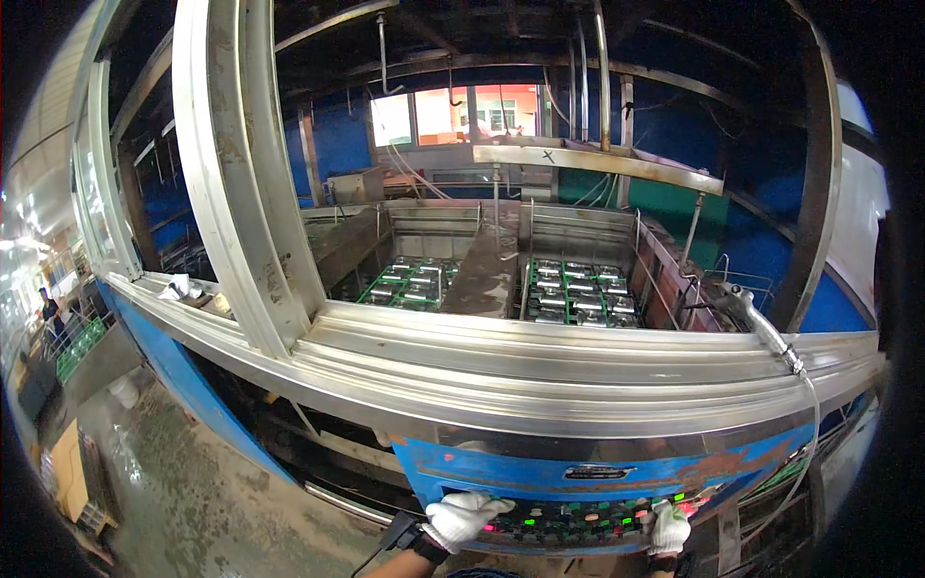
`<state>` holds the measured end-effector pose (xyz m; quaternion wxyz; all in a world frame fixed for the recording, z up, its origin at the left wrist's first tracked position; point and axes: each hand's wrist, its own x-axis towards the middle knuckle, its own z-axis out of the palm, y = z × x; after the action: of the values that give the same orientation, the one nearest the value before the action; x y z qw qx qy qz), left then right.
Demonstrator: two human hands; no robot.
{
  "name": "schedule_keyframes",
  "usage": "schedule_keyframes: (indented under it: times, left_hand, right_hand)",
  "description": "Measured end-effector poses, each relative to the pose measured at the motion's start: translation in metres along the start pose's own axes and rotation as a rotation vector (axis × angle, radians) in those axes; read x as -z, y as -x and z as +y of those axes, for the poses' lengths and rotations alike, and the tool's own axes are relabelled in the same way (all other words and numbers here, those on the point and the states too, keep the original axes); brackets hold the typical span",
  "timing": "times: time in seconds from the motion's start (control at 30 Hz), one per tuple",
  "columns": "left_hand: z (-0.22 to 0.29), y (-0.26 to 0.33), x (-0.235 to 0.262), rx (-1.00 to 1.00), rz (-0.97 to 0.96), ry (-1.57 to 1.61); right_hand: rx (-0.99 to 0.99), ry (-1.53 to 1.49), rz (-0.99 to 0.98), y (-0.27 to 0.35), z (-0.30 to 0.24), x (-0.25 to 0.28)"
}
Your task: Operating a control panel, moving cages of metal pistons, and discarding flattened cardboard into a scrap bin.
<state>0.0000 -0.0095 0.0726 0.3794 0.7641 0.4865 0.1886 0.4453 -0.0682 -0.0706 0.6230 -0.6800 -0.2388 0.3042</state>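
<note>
A control panel (559,509), dense with coloured buttons, knobs and lit green and red lamps, is set into the blue front of a machine. My left hand (461,520), in a white knitted glove with a dark band at the wrist, is over the panel's left end. Its fingers are drawn together and point right; anything beneath them is hidden. At the right end is my right hand (670,530), gloved the same way, its fingers curled near the lit buttons. Whether either hand grips a knob or only touches a button is too small to tell.
Behind a metal sill (482,366), two tanks hold green racks (583,294) of shiny metal cylinders. A spray gun (761,328) with a pale hose lies on the sill's right. A thick metal post (226,173) rises at left. The wet floor (183,462) holds a cardboard box (72,472).
</note>
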Motion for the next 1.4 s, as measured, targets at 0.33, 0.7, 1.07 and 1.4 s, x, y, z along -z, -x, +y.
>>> schedule_keyframes:
  times: [0.33, 0.7, 1.07, 1.4]
  left_hand:
    - [0.045, -0.003, 0.017, 0.431, -0.235, -0.208]
    - [0.021, -0.032, -0.100, -0.114, -0.610, -0.014]
    - [0.136, -0.048, -0.179, 0.118, -0.721, 0.627]
    - [0.029, -0.146, -0.252, -0.089, -0.791, 0.822]
  right_hand:
    - [-0.018, 0.018, -0.037, 0.050, -0.059, -0.023]
    - [0.854, 1.062, -0.195, 0.058, -0.082, -0.021]
    - [0.737, 0.809, -0.312, 0.054, -0.075, -0.012]
    - [0.083, 0.726, -0.354, 0.033, -0.094, -0.024]
